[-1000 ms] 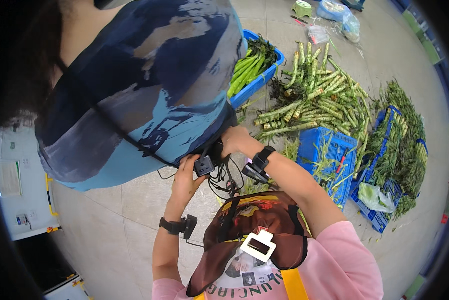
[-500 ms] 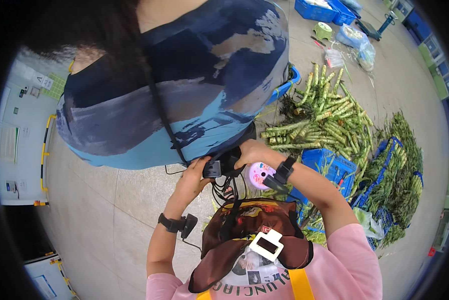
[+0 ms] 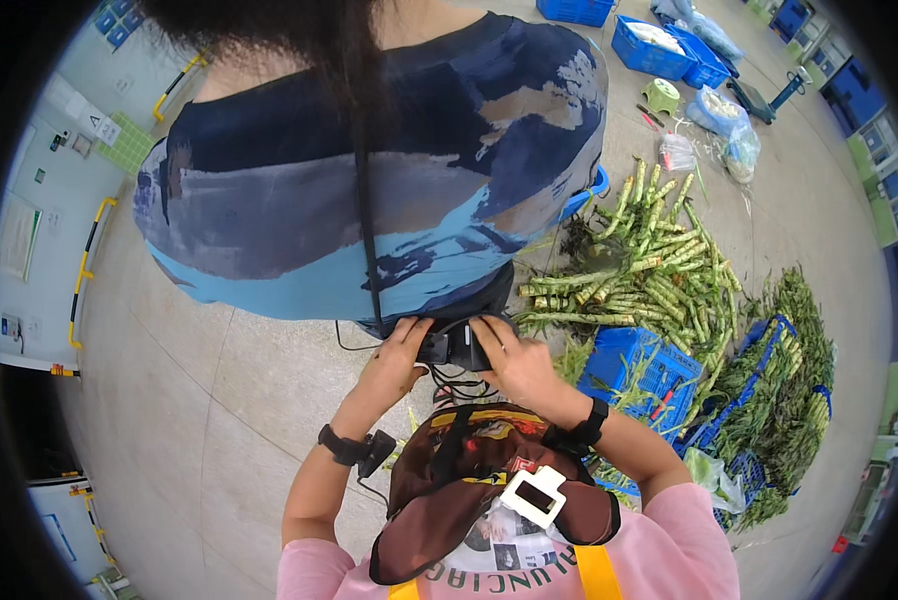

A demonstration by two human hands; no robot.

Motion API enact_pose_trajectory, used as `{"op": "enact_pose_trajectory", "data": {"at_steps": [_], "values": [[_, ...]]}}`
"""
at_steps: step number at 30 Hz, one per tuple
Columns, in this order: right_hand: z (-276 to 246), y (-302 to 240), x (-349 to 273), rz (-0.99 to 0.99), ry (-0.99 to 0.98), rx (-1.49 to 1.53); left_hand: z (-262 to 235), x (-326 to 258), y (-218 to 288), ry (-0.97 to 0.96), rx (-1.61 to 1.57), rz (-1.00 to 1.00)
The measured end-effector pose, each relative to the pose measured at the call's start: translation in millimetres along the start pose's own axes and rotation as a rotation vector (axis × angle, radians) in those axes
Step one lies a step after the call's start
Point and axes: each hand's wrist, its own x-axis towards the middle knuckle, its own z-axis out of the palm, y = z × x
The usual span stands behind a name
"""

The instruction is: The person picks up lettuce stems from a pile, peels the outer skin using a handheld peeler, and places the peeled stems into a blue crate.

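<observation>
Right in front of me stands another person in a blue and grey patterned shirt [image 3: 299,215], back turned. At this person's waist is a black box-shaped device [image 3: 461,346] with black cables [image 3: 457,382] hanging below it. My left hand [image 3: 393,368] closes on the device's left side, its fingers on top at the shirt hem and its thumb lower down. From the other side my right hand [image 3: 517,366] grips the device, fingers laid over its upper face. The fingertips and the underside of the device are partly hidden.
To the right lie a heap of cut green stalks [image 3: 649,270], a blue crate [image 3: 641,372] and piled leafy greens [image 3: 784,400]. Farther back are a green stool [image 3: 661,96], plastic bags [image 3: 724,120] and blue bins [image 3: 654,55]. A yellow-black rail [image 3: 87,270] runs along the left wall.
My right hand has shifted down and now lies over the device's right side. My left hand has moved slightly right. The pink round object below the right hand is no longer visible.
</observation>
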Motion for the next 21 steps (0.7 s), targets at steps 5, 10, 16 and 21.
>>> {"op": "enact_pose_trajectory", "data": {"at_steps": [5,10,16,21], "values": [[4,16,2,0.217,0.027,0.032,41,-14,19,0.345,0.037,0.166],[2,20,7,0.227,0.008,0.053,77,1,39,0.413,-0.001,0.198],[-5,24,-4,0.118,0.021,0.072,85,37,55,0.480,0.259,0.106],[-18,36,-4,0.180,-0.114,-0.086,87,55,62,0.358,0.229,0.065]]}}
